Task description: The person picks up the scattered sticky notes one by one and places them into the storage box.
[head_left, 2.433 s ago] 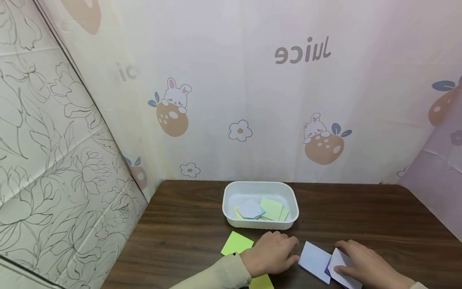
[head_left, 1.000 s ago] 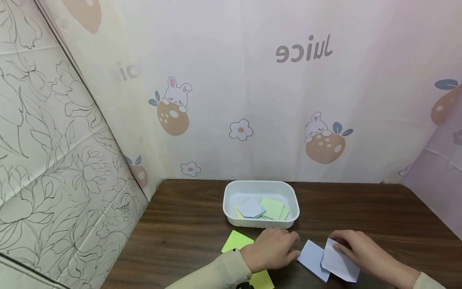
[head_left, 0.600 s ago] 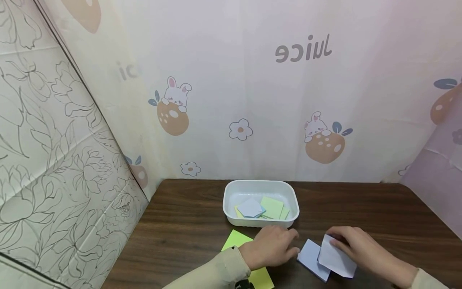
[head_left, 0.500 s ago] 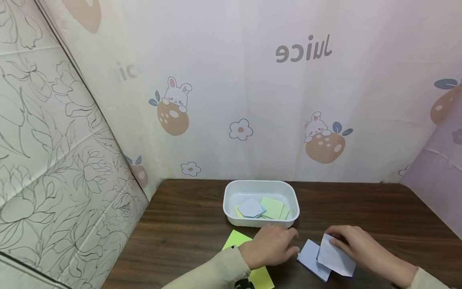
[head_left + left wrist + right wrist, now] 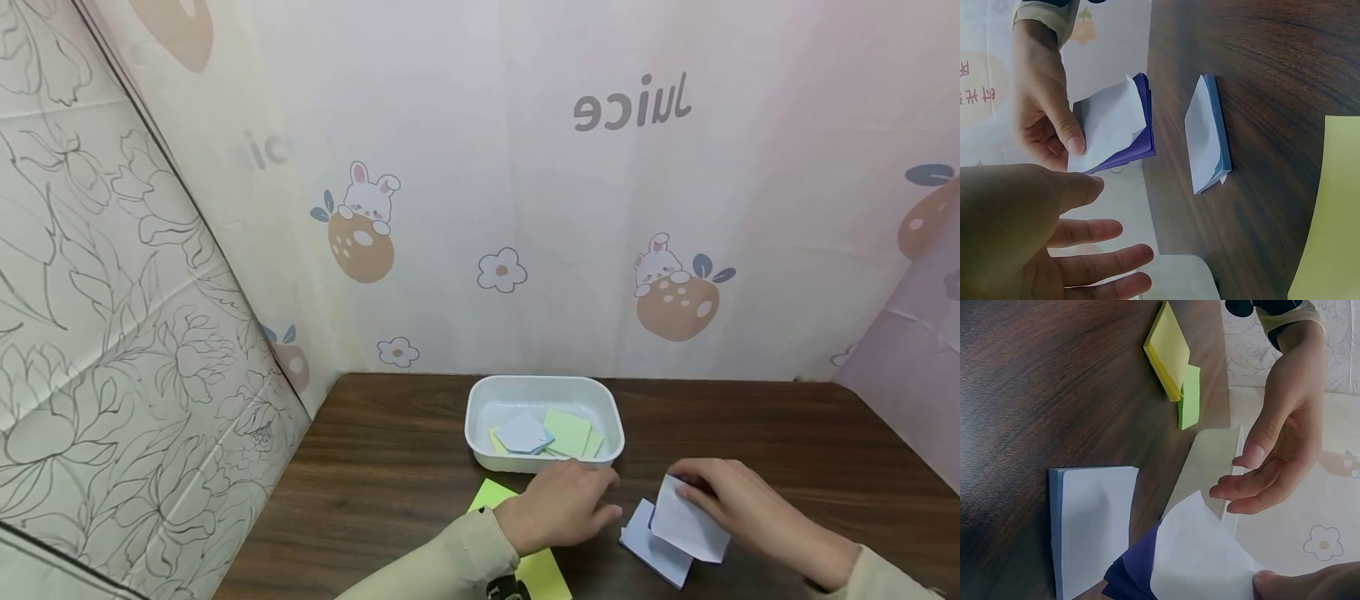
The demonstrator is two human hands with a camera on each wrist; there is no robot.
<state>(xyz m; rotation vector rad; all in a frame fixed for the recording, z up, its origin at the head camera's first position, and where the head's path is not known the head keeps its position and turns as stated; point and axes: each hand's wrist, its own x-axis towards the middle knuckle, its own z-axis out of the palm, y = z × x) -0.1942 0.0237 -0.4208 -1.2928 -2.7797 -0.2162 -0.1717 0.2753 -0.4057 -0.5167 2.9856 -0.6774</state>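
R hand (image 5: 738, 504) pinches purple pad (image 5: 1113, 125) by its edge, thumb on white top sheet, tilted & raised off brown tbl (image 5: 375, 492), partly over blue pad (image 5: 648, 546) in head view; blue pad lies flat. L hand (image 5: 558, 508), fingers spread, nr white tray (image 5: 513, 463) w/ assorted pads (image 5: 566, 433); yellow pad (image 5: 543, 575) + green pad (image 5: 491, 495) by L wrist

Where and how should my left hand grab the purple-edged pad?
Probably pinch the purple-edged pad across its thickness at the near edge, coming from your left: the right hand grips the far end, and the near edge is free, layers slightly fanned.
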